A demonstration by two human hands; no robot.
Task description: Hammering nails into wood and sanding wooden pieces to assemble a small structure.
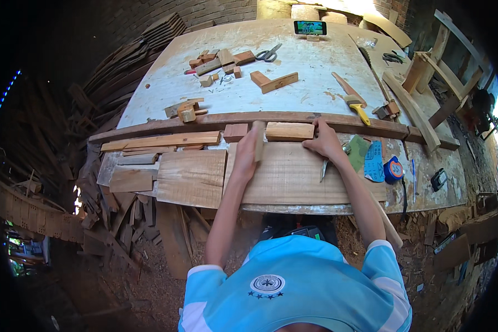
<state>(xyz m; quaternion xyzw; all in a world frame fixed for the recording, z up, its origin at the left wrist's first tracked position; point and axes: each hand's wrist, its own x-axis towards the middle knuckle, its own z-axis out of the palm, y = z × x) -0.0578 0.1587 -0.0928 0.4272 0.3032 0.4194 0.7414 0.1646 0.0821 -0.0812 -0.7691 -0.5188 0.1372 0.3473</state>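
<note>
In my left hand is a small pale piece of wood, held on edge and slightly blurred. Just to its right lies a light wooden block, set lengthwise against a long dark wooden beam. The fingers and thumb of my right hand close around the block's right end. Below both hands lies a wide flat board. A reddish block sits left of my left hand, beside the beam.
Blue sandpaper, a tape measure and a yellow-handled brush lie to the right. Scissors, wood offcuts and a propped phone are farther back. A second board and strips lie left.
</note>
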